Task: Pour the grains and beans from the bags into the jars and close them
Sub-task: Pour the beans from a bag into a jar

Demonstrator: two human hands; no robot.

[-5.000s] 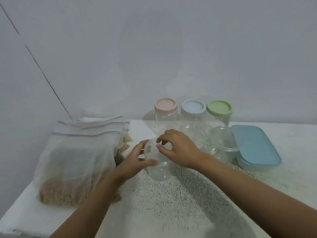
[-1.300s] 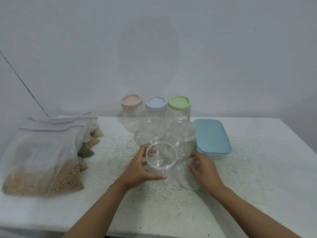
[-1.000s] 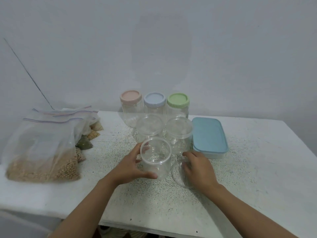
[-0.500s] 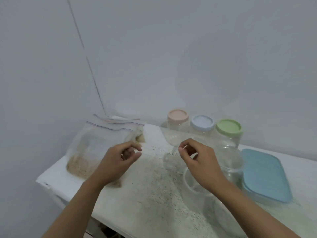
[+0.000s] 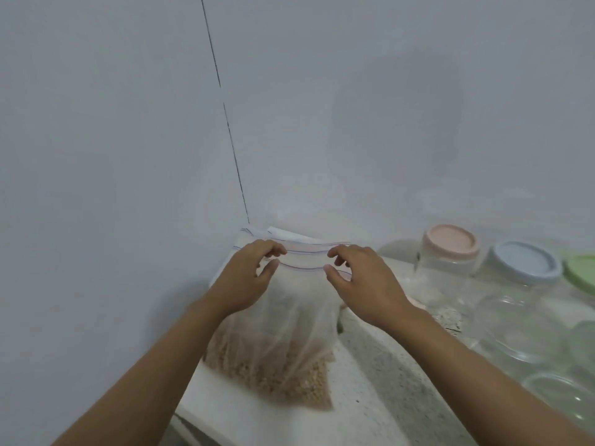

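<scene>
I have both hands at the mouth of the front zip bag (image 5: pixel 289 333). It stands at the left end of the table (image 5: pixel 386 365), close to the wall corner, with pale round beans lying heavy in its bottom. My left hand (image 5: pixel 244 284) and my right hand (image 5: pixel 363 284) are at the two sides of the zip strip (image 5: pixel 302 268), fingers curled over the top edge and thumbs against the near lip. Whether they already pinch the plastic or only touch it, I cannot tell, because the picture is soft here. I judge the hands are set apart like this to pull the lips open and to keep the limp bag upright, so nothing spills. More bags (image 5: pixel 289 236) lean behind it. The pink-lidded jar (image 5: pixel 447 268) and the blue-lidded jar (image 5: pixel 521 275) stand to the right, both closed. The clear containers (image 5: pixel 515 333) in front of them are too blurred to say if they are open. I think the pouring itself is not yet begun.
</scene>
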